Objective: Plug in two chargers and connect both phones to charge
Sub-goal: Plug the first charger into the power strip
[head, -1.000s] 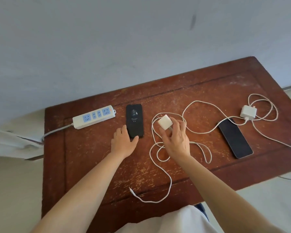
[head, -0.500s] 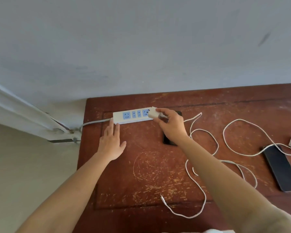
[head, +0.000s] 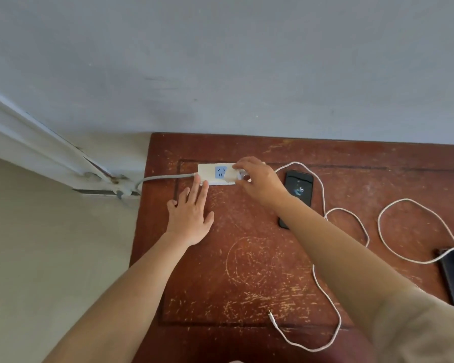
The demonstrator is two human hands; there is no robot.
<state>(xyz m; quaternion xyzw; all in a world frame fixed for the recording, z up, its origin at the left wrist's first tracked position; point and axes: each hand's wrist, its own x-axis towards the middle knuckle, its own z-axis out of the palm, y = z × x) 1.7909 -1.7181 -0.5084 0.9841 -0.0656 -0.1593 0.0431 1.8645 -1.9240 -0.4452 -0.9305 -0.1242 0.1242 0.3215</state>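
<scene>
Surface (head: 247,271): scratched red wood. Power strip (head: 215,174): far left. Your left hand (head: 192,213): flat, released, fingertips on strip. Your right hand (head: 257,179): grip clenched on charger (head: 241,175), at strip. Phone (head: 298,189): just right.

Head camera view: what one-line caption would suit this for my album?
Right hand pressing a charger into the power strip while the left hand steadies it.
</scene>
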